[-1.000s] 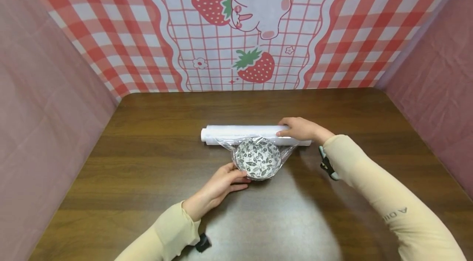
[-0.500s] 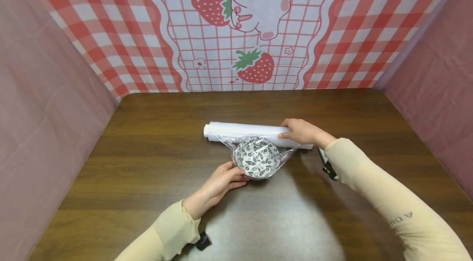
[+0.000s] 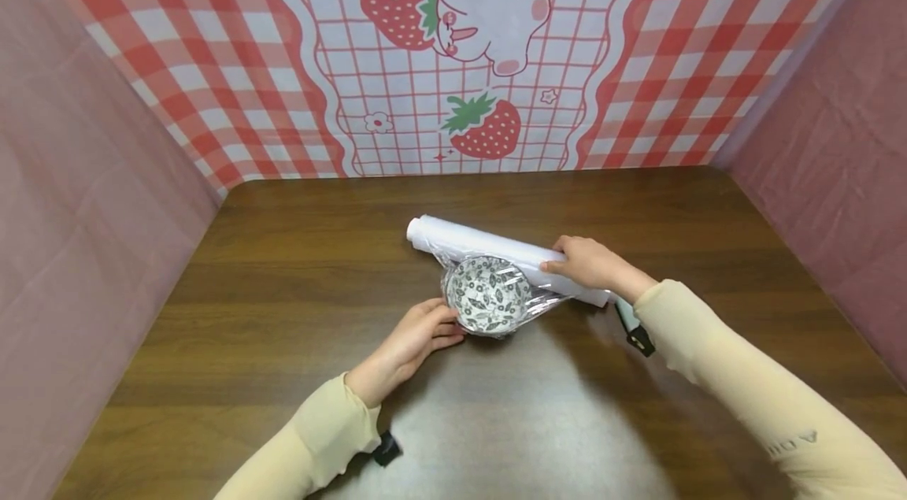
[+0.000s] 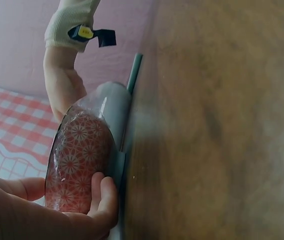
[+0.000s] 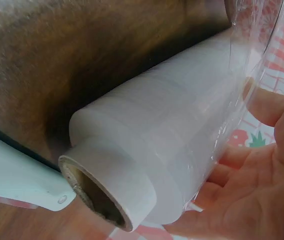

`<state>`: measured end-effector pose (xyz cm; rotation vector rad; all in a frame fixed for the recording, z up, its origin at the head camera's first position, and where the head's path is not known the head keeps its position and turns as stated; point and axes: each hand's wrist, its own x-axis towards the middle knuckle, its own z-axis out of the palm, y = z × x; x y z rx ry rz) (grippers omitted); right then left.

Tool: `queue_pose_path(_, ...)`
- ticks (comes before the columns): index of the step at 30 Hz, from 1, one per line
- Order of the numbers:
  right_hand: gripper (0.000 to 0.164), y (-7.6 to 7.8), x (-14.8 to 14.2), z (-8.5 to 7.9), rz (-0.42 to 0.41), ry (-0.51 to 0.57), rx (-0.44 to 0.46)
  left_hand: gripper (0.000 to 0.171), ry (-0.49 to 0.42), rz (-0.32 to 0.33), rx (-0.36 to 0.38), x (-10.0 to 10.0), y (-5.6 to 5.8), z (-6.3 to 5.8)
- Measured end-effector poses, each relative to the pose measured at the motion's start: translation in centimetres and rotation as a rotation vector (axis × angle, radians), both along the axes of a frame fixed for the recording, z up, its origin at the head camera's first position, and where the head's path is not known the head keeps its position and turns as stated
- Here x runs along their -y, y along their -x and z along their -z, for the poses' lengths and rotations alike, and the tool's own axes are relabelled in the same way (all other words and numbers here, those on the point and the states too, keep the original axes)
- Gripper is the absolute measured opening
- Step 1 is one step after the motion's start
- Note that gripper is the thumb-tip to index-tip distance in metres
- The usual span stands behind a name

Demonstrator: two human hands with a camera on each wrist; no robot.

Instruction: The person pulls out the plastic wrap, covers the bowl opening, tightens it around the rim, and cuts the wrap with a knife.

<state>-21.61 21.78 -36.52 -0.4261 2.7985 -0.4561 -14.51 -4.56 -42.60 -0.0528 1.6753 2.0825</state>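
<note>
The left hand point(image 3: 418, 336) pinches the bowl point(image 3: 489, 297) at its left rim; the right hand point(image 3: 591, 261) grips the film roll point(image 3: 482, 242) just behind. Best to hold the bowl steady and the clear film point(image 3: 546, 301) evenly taut. Whether the bowl touches the counter point(image 3: 305, 248) is difficult to judge.

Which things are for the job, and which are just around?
For the job:
round black-and-white patterned bowl
clear, shiny plastic film
long white film roll

Probably just around:
pale-green flat object, purpose unclear
brown wooden table
red-and-white strawberry cloth
</note>
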Motion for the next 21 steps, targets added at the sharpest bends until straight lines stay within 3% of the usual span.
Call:
queue_pose_path(11, 0.046, -1.8, -0.4, -0.3, 0.087, 0.001, 0.031, 0.04, 0.038, -0.041, -0.01, 0.3, 1.0, -0.3)
queue_pose_path(21, 0.046, -3.6, -0.4, -0.3, 0.11, 0.001, 0.064, 0.032, 0.065, -0.085, -0.009, 0.5, 2.0, -0.2)
